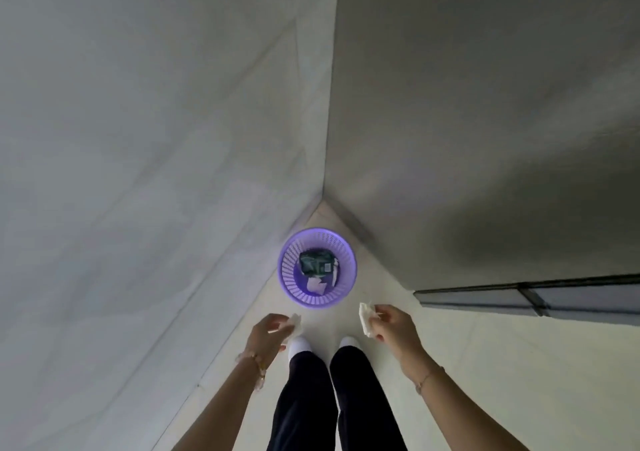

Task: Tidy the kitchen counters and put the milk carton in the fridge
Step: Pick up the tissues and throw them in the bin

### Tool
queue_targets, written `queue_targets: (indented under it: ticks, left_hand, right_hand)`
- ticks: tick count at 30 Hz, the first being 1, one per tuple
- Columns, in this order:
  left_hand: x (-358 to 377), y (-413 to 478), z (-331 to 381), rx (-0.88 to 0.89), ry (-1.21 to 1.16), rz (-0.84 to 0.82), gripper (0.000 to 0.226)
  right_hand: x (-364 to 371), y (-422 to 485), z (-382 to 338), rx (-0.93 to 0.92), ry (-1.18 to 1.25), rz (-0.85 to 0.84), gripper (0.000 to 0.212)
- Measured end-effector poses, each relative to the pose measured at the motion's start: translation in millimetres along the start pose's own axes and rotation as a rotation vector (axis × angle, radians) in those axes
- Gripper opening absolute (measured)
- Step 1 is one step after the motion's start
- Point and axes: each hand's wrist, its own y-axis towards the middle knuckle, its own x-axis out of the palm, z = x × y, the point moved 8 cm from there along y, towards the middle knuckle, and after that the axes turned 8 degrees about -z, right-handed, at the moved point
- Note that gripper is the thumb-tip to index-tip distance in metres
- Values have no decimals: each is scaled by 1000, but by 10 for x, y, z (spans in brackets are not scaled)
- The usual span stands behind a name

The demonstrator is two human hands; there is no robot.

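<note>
I look straight down at a purple mesh waste basket (317,298) standing on the pale floor in a wall corner. Inside it lie a dark green wrapper (316,262) and a scrap of white paper (315,287). My left hand (268,332) pinches a small crumpled white tissue (295,322) just below and left of the basket. My right hand (393,327) grips a second crumpled white tissue (365,319) below and right of the basket. Both hands hover short of the rim. No milk carton or fridge is in view.
A pale wall (156,138) rises on the left and a grey wall (485,121) on the right, meeting behind the basket. A dark-framed ledge (519,298) juts in from the right. My feet in white socks (301,345) stand just behind my hands.
</note>
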Motion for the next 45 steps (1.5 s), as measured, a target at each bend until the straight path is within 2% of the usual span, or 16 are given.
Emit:
queue_targets:
  ticks: [2,5,7,11,15,17,19,24,26,30,35,40,45]
  left_hand:
    - [72,345,-71,-24,-33,-7,27]
    - [174,1016,-230,-50,-105,5,13]
    - [214,1449,-320,-52,-141,39,8]
    - [256,2071,-460,-48,-197,100,15]
    - [263,2328,-551,-82,-266,90,22]
    - [223,2330,-581,-117,-267,90,35]
    - [161,2282,-565,-140,-226,94,38]
    - [48,1876,-266,-95,-82,108,18]
    - [12,1581,-93,-40,-23,132,14]
    - [20,811,177,-9,118,140,21]
    - [161,-131,443,71,219,115,23]
    - [453,-729,539,173,379,26,26]
    - [581,-955,-62,15,761,-119,35]
  right_hand:
    - [43,298,119,35,48,7,26]
    - [141,871,349,82,144,15,6]
    - [222,1286,487,96,195,13,4]
    - [401,1973,764,116,208,-34,28]
    - [522,2252,914,163,269,-130,42]
    - [533,2258,951,184,227,-167,45]
    - [479,2207,953,194,173,-150,41]
    - [206,1828,811,182,-19,-98,12]
    - [18,1561,688,163,-110,-41,16]
    - [-382,727,397,148,-256,11,22]
    - [-859,-311,380,152,-232,82,22]
    - [-1114,-1059,926,212,-193,108,23]
    - [-1184,-1637,1564,296,-32,145,19]
